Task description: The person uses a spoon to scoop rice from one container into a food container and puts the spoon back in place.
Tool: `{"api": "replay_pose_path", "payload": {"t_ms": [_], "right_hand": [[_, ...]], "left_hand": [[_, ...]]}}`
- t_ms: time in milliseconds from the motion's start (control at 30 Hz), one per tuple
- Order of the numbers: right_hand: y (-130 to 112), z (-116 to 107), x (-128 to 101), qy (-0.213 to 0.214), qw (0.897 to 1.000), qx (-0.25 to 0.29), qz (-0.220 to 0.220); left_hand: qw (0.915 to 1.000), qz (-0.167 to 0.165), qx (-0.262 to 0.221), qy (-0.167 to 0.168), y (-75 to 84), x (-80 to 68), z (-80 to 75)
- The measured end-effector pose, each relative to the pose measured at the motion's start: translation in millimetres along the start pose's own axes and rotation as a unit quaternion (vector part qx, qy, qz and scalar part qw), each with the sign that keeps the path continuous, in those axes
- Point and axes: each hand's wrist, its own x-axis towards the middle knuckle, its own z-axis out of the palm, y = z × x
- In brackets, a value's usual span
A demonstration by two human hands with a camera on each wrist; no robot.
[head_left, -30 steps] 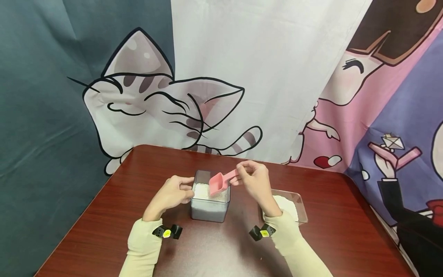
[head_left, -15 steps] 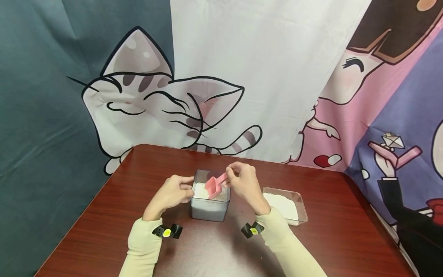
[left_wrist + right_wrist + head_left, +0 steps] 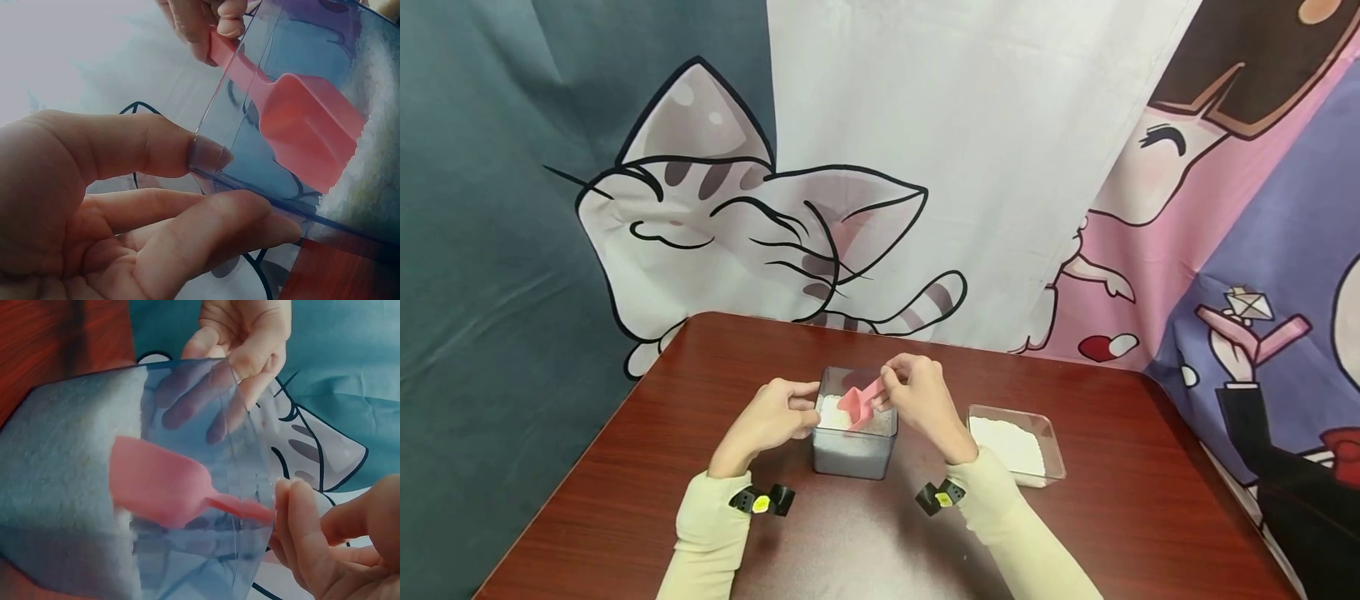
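Head view, centre-low of frame: I saw the clear square container [image 3: 854, 437] standing on the dark red table [image 3: 625, 467], approx. half full of white granular powder [image 3: 831, 412]. My left hand [image 3: 771, 421] gripped the container's left wall; in the left wrist view the thumb [image 3: 125, 150] lay on the corner edge w/ the fingers [image 3: 206, 231] curled along the wall below it, so hand was holding the container.

Right hand [image 3: 917, 396] sat just right of the container, top edge. It pinched the handle of the pink plastic scoop [image 3: 855, 402] betw. thumb and fingertips [image 3: 297, 519]. Scoop bowl was inside the container, tilted down to the left, its front lip at the powder surface. Could not tell whether any powder lay in the bowl.

Lower right of centre: a shallow clear tray [image 3: 1051, 433] of the same white powder, well apart from both hands. Cream sleeves [image 3: 711, 533] covered both forearms, w/ a black wrist cam [image 3: 760, 502] on each. Behind the table: a printed cartoon cat backdrop [image 3: 715, 225], upper left.
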Motion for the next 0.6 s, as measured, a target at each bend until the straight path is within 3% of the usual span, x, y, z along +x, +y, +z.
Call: {"api": "replay_pose_path", "payload": {"t_ms": [67, 200, 267, 400, 600], "right_hand": [[1.4, -1.9, -2.1, 0.003, 1.000, -0.009, -0.002], [2.6, -9.4, -7.3, 0.016, 1.000, 0.026, -0.001], [-5.9, -18.7, -12.4, 0.022, 0.998, 0.063, 0.010], [-19.4, -44.0, -24.2, 0.032, 0.996, 0.079, 0.023], [29.9, -77.2, -35.9, 0.061, 0.997, 0.036, 0.004]], "left_hand": [[1.0000, 0.000, 0.000, -0.004, -0.1, 0.2, -0.5], [0.9999, 0.002, -0.005, -0.015, -1.4, -0.9, -5.2], [0.9999, 0.002, -0.005, -0.016, -2.1, -3.2, -8.7], [0.9994, 0.000, -0.033, 0.001, -6.4, -12.2, -17.4], [0.9946, 0.021, -0.080, 0.063, -15.6, -26.3, -36.2]]}}
